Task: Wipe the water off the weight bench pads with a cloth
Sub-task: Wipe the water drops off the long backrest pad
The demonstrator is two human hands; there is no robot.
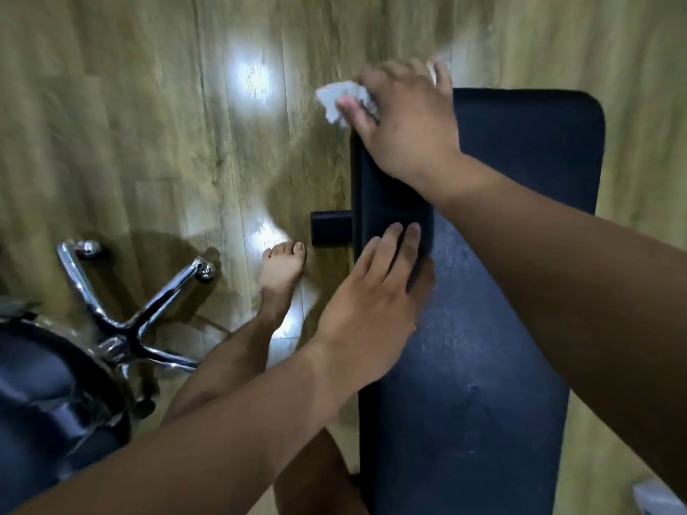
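Observation:
A dark blue weight bench runs up the right side of the view, with a far pad and a near pad. My right hand is shut on a crumpled white cloth at the far pad's upper left corner, the cloth sticking out past the pad's left edge. My left hand lies flat with fingers spread on the left edge of the near pad, close to the gap between the pads. No water drops can be made out on the pads.
A black bench foot sticks out to the left on the wooden floor. My bare foot stands beside it. An office chair with a chrome star base is at the lower left.

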